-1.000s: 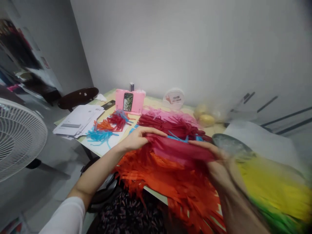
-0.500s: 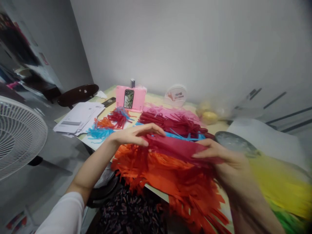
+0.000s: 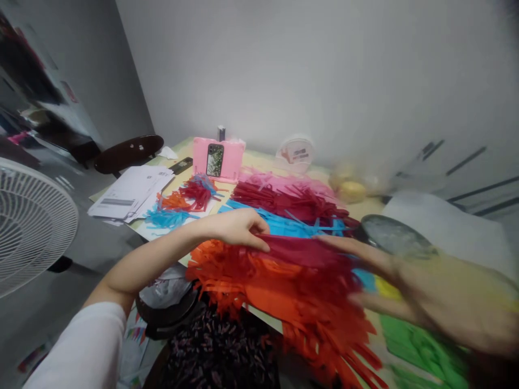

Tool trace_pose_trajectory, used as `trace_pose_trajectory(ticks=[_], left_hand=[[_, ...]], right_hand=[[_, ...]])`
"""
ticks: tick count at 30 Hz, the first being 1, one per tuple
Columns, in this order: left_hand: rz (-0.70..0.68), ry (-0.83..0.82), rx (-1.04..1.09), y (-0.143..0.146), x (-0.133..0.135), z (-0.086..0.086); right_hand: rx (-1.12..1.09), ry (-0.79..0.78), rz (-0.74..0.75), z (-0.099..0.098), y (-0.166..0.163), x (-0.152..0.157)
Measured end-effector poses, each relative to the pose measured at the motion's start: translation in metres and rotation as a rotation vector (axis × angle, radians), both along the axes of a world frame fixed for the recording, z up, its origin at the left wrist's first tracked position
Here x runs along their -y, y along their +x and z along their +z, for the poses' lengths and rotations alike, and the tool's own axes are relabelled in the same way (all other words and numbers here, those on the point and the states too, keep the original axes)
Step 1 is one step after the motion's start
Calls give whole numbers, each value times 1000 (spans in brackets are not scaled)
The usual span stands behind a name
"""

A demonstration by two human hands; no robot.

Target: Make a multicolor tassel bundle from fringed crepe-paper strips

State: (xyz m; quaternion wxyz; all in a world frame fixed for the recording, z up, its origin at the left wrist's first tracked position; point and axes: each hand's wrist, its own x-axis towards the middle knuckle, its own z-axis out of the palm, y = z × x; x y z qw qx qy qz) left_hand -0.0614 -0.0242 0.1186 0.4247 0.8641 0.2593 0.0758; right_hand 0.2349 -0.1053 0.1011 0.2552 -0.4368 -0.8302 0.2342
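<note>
Left hand (image 3: 239,226) grips dark red sheet (image 3: 294,249) over orange fringe (image 3: 275,292)

We find the left thumb and fingers clamped on the sheet's upper left part. The right hand (image 3: 425,289) is blurred; we see its thumb and fingers apart, reaching about the sheet's right end, and cannot tell how firmly they touch it. The sheet lies across the upper part of the orange fringe, which spreads over the near edge of the table (image 3: 371,208). Just beyond the sheet we note blue strips (image 3: 279,222), then a dark red bundle (image 3: 284,201), then pink fringe (image 3: 275,181). Green paper (image 3: 421,340) lies below the right hand. Farther left, we record a phone (image 3: 214,160) upright against a pink panel (image 3: 198,156), and printed papers (image 3: 125,189).
</note>
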Motion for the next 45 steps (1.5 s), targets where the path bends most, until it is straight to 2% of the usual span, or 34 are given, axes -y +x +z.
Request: trace_pose_trajectory(ticks=[4,8,13,18,21,26,31,35,39,45], left_hand=[[6,130,-72,8,5,3],[23,157,-126,12,10,5],[42,140,-119,5,9,3],[52,87,-13,5,9,-1],[85,26,26,4,11,-3],[248,-139,165,-1,16,-13],[341,-258,451,-3,19,-28],[337,-393,592,-5,23,-33],[313,-378,646,-6,27,-32],[280,-274,637,-9,25,-34]], right_hand=[[-7,-6,-114,1,-17,-4],[45,-108,-81,-13,-41,-11],[7,-98,-128,-22,-37,-10],[25,-178,-110,-18,-35,-9],[-28,-173,-148,-19,-35,-9],[-238,-248,-258,-28,-37,-1],[-396,-133,-426,-36,-44,8],[-554,-116,-455,-44,-48,11],[-681,-120,-441,-49,-51,10],[-662,-175,-405,-45,-50,8]])
